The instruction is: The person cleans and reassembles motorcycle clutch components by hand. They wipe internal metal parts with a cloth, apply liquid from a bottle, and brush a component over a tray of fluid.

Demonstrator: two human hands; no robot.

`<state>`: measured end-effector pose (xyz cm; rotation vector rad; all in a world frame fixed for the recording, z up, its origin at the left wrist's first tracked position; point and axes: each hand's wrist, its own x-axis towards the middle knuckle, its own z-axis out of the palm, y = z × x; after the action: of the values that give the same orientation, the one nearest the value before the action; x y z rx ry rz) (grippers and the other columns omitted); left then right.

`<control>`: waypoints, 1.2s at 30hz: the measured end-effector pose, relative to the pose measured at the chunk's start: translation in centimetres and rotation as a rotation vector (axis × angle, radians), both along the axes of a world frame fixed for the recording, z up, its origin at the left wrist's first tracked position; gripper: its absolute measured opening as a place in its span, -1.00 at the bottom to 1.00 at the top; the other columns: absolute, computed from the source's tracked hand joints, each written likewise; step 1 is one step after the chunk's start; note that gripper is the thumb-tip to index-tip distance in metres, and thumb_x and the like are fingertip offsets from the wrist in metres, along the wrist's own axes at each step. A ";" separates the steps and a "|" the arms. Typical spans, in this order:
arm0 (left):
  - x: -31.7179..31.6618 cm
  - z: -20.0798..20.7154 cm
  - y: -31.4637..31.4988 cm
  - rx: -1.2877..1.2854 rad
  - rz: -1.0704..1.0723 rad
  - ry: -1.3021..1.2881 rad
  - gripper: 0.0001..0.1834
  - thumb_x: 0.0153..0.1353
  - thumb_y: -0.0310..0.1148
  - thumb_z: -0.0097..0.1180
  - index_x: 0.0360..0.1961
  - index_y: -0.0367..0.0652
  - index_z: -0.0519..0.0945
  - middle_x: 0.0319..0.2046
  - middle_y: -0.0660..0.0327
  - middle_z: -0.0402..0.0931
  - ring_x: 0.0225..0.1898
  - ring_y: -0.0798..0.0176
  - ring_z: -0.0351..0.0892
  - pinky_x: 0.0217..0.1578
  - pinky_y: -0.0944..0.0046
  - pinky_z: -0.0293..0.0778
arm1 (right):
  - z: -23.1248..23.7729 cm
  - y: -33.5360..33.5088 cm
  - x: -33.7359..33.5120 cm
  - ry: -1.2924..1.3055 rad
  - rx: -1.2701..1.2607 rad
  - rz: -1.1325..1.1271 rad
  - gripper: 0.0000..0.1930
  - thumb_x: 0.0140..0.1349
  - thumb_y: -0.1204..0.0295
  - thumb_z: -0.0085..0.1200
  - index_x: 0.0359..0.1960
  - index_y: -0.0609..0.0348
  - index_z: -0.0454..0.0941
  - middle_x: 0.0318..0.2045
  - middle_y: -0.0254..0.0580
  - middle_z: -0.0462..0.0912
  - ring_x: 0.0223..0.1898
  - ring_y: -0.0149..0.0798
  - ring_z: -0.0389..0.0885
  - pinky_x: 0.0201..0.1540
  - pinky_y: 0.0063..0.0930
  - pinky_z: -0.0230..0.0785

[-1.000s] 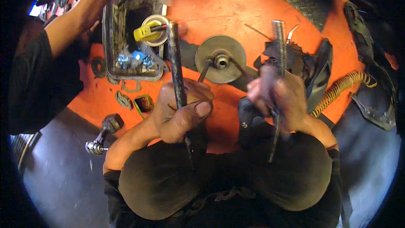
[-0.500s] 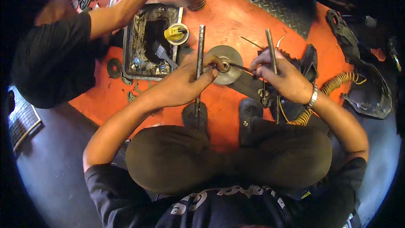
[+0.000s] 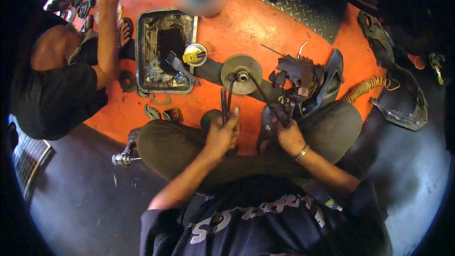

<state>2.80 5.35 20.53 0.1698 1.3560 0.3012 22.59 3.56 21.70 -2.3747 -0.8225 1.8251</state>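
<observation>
A round grey metal disc (image 3: 242, 61) with a raised centre hub (image 3: 242, 76) lies on the orange mat in front of me. My left hand (image 3: 221, 135) is wrapped round a dark T-shaped metal bar (image 3: 229, 98), whose far tip meets the disc just left of the hub. Closed round a second T-shaped bar (image 3: 260, 91) is my right hand (image 3: 290, 136), with a banded wrist. That bar's tip reaches the hub's right side. Both bars slant back toward my knees; their handles are partly covered by my fingers.
Left of the disc are a grimy metal tray (image 3: 195, 33), a brush (image 3: 179, 64) and an open can (image 3: 202, 49). Dark rags (image 3: 298, 73) and a yellow coiled hose (image 3: 365, 88) lie right. A power drill (image 3: 124, 158) rests by my left knee; a co-worker (image 3: 52, 85) sits left.
Both hands have drawn back toward my body with the bars, and the bar handles have tilted. My knees have spread outward. At the left, the co-worker's arm has swung away from the can.
</observation>
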 end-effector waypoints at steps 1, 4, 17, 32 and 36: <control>0.9 0.3 -1.1 0.010 -0.028 0.109 -0.42 0.34 0.13 -0.02 -0.69 -0.06 0.34 -0.79 0.39 0.21 -0.79 0.45 0.18 -0.75 0.36 0.07 | -1.3 -1.3 0.0 0.018 0.071 -0.011 -0.67 0.35 0.31 -0.04 0.03 0.27 0.50 -0.39 -0.01 0.64 -0.41 -0.17 0.65 -0.31 -0.25 0.45; 2.1 -0.5 -3.3 0.188 -0.095 0.171 -0.40 0.38 0.05 -0.03 -0.73 -0.13 0.40 -0.79 0.36 0.30 -0.72 0.44 0.26 -0.65 0.34 0.15 | -3.5 -3.2 0.3 -0.073 0.057 -0.022 -0.69 0.34 0.30 -0.03 -0.05 0.32 0.50 -0.40 0.20 0.63 -0.30 0.06 0.65 -0.18 -0.16 0.42; 2.4 -0.6 -3.7 0.209 -0.074 0.154 -0.50 0.33 -0.15 0.13 -0.71 -0.09 0.33 -0.76 0.49 0.19 -0.68 0.55 0.13 -0.66 0.34 0.03 | -2.0 -0.9 0.3 -0.044 0.284 0.201 -0.61 0.36 0.34 -0.03 0.20 0.12 0.42 -0.31 -0.22 0.60 -0.39 -0.37 0.52 -0.30 -0.42 0.37; 2.4 7.4 -0.9 0.596 -0.322 0.155 -0.54 0.35 -0.17 0.07 -0.64 -0.22 0.37 -0.76 0.36 0.12 -0.65 0.49 0.12 -0.63 0.24 0.01 | 4.0 9.9 14.1 0.216 0.298 0.259 -0.71 0.37 0.28 0.01 -0.04 0.22 0.55 -0.59 -0.49 0.39 -0.54 -0.53 0.35 -0.45 -0.53 0.30; 7.8 7.4 2.5 0.931 -0.487 0.118 -0.69 0.27 -0.24 0.09 -0.48 -0.29 0.51 -0.76 0.11 0.30 -0.68 0.28 0.31 -0.60 0.17 0.23 | -2.7 12.8 21.4 0.051 0.431 0.356 -0.69 0.40 0.18 -0.05 -0.26 0.19 0.54 -0.63 -0.45 0.40 -0.59 -0.51 0.33 -0.50 -0.54 0.24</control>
<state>10.61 7.90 27.96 1.2863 1.1535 0.4933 44.03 16.33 18.97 -1.9983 -1.5328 1.5838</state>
